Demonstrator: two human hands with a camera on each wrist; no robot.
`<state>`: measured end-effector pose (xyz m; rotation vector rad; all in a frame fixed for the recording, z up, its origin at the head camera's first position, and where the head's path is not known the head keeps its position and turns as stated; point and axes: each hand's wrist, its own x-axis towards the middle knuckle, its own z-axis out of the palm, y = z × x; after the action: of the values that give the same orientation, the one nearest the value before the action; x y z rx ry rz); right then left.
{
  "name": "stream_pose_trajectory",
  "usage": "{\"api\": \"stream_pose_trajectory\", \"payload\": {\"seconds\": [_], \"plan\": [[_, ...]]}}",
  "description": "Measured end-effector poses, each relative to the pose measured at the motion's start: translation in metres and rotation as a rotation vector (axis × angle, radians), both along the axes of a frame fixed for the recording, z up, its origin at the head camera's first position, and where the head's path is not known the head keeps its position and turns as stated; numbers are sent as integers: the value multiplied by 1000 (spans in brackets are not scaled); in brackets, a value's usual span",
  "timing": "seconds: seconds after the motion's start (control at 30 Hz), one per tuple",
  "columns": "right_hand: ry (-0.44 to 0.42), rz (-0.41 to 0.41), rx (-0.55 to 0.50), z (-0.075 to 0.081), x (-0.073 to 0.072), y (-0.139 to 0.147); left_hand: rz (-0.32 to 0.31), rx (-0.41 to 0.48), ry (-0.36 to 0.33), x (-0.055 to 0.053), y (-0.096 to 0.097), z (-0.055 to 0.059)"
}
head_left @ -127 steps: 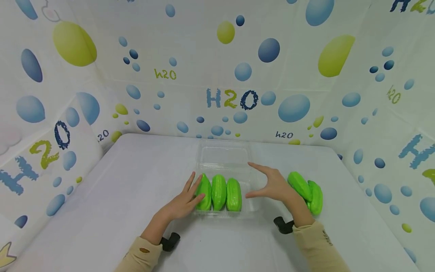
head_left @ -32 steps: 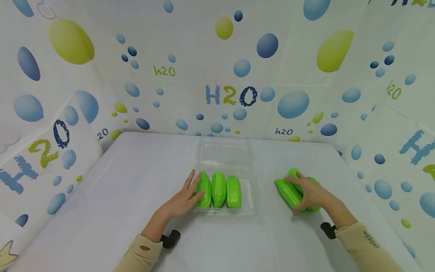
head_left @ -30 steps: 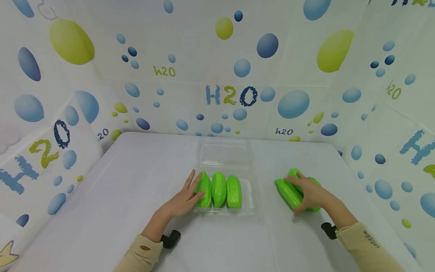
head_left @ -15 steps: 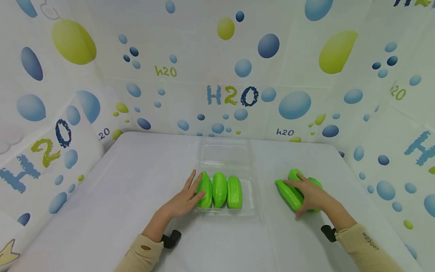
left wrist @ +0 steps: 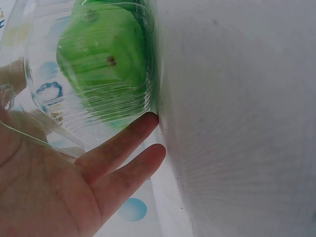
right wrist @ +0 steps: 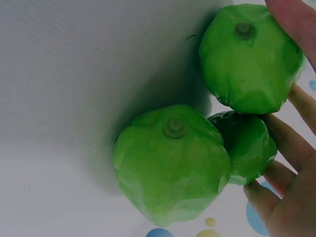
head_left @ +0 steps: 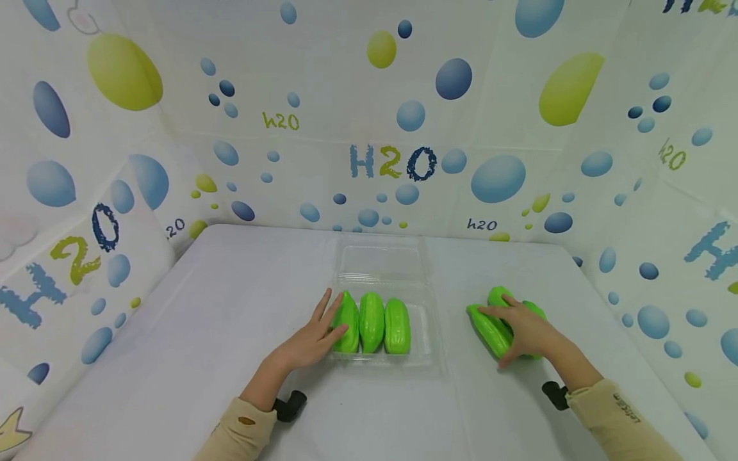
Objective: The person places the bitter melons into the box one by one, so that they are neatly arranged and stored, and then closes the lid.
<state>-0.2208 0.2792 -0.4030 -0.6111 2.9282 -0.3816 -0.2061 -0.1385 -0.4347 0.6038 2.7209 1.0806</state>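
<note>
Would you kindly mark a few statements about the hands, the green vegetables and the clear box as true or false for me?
1. Three green vegetables lie side by side in the clear box. True.
2. The box's lid is closed over them. False: the lid lies open beyond the box.
3. The right hand has a green vegetable outside the box between its thumb and fingers. True.
4. Only one vegetable is outside the box. False: there are three, bunched together.
5. The left hand is reaching for the lid. False: the left hand is at the left side of the box.
6. Both sleeves are beige. True.
</note>
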Motion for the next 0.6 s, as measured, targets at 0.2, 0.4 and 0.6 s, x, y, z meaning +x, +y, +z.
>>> {"api": "stream_pose_trajectory", "payload": {"seconds": [0.2, 0.4, 0.6], "plan": [[12, -10, -43, 0, -1, 1, 2, -9, 2, -1, 0, -1], [25, -18, -93, 0, 0, 0, -1, -6, 7, -2, 0, -1], [34, -39, -166, -2, 1, -2, -1, 0, 8, -2, 0, -2]]}}
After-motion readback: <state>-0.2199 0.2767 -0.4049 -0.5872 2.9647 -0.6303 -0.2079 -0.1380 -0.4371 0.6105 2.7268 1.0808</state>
